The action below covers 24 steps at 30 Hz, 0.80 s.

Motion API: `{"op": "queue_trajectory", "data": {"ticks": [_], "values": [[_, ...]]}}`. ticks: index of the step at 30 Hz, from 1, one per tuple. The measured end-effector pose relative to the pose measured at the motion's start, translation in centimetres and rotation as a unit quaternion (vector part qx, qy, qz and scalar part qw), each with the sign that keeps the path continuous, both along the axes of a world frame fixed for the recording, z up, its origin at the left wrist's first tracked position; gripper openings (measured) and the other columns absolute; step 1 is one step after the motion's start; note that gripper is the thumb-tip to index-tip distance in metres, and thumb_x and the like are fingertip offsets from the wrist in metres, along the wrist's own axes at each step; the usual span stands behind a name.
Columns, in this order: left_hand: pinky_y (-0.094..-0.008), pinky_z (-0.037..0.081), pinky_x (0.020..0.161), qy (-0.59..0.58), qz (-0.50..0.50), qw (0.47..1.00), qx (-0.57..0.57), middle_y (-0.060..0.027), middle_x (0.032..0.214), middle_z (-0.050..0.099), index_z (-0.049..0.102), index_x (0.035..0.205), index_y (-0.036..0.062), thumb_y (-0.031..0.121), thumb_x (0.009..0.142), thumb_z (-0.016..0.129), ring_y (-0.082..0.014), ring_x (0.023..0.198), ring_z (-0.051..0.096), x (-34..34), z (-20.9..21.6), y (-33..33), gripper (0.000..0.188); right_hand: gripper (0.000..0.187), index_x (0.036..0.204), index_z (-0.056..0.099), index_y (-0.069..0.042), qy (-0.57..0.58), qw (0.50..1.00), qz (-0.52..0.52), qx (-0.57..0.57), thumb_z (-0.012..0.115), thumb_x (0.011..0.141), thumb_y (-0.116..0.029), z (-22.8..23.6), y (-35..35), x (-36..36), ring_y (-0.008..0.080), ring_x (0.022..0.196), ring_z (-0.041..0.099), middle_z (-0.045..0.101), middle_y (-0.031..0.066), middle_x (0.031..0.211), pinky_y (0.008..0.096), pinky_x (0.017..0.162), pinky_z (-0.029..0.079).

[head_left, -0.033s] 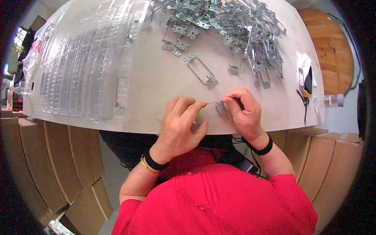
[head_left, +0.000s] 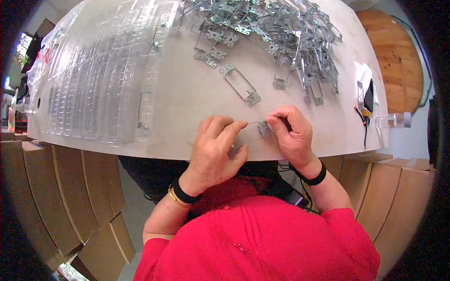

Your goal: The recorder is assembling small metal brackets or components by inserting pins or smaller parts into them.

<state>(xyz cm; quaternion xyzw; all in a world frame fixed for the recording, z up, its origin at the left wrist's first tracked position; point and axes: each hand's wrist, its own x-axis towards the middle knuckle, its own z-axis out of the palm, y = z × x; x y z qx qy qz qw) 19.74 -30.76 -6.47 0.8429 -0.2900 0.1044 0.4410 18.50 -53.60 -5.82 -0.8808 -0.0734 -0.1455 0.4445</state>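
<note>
In the head view, the step in hand looks to be close fingertip handling of one small metal bracket (head_left: 263, 129), which lies between the two hands just inside the near edge of the worktop (head_left: 183, 112), right of that edge's middle. The right hand (head_left: 291, 136) pinches the bracket's right end between thumb and forefinger, the exact contact hidden by the fingers. The left hand (head_left: 215, 147) has its forefinger tip at the end of a thin rod (head_left: 253, 122) reaching left from the bracket, with the thumb lower and apart; I cannot tell whether it grips the rod. The next move seems to call for a light, steady hold on both sides, since so thin a rod could bend or slip. Beyond the hands, toward the far edge, lie a loose rectangular frame (head_left: 253, 98) and a smaller loose piece (head_left: 280, 84), both near the heap of metal frames (head_left: 314, 56) along that edge. Clear plastic trays (head_left: 84, 133) cover the worktop's left end.
</note>
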Motion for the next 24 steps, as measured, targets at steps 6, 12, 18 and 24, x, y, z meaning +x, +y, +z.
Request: {"op": "queue_trajectory", "data": {"ticks": [6,12,18,24], "values": [[-0.0466,0.052,0.087,0.001,-0.001,1.000,-0.007,-0.0184,0.108,0.064,0.070,0.121,0.0058,0.010,0.073,0.079,-0.0379,0.099,0.062,0.03,-0.15,-0.03,0.049,0.013,0.099,0.067,-0.005,-0.012,1.000,0.008,-0.019,0.077,0.094,-0.012,0.24,0.11,0.01,0.0253,0.075,0.063,0.064,0.0109,0.087,0.0355,0.068,0.051],[-0.0460,0.052,0.086,-0.009,0.004,1.000,-0.011,-0.0184,0.108,0.064,0.070,0.122,0.0058,0.009,0.073,0.079,-0.0375,0.099,0.062,-0.01,-0.31,-0.13,0.049,0.011,0.100,0.069,-0.005,-0.038,0.999,0.012,-0.034,0.077,0.094,-0.010,0.23,0.13,0.19,0.0261,0.077,0.065,0.067,0.0119,0.090,0.0355,0.069,0.052],[-0.0460,0.052,0.086,-0.012,0.008,1.000,-0.007,-0.0175,0.107,0.064,0.071,0.121,0.0064,0.009,0.073,0.079,-0.0371,0.098,0.061,-0.13,-0.39,-0.10,0.048,0.008,0.101,0.071,-0.005,-0.003,1.000,0.012,-0.024,0.075,0.095,-0.009,0.11,0.03,-0.16,0.0263,0.080,0.067,0.069,0.0121,0.090,0.0357,0.071,0.053],[-0.0461,0.053,0.086,-0.011,0.009,1.000,-0.001,-0.0169,0.108,0.064,0.071,0.119,0.0067,0.009,0.073,0.080,-0.0371,0.099,0.062,-0.09,-0.20,-0.17,0.047,0.007,0.099,0.071,-0.005,-0.017,1.000,0.014,-0.015,0.076,0.095,-0.009,0.18,0.26,0.19,0.0252,0.078,0.066,0.069,0.0112,0.089,0.0338,0.071,0.053]]}}
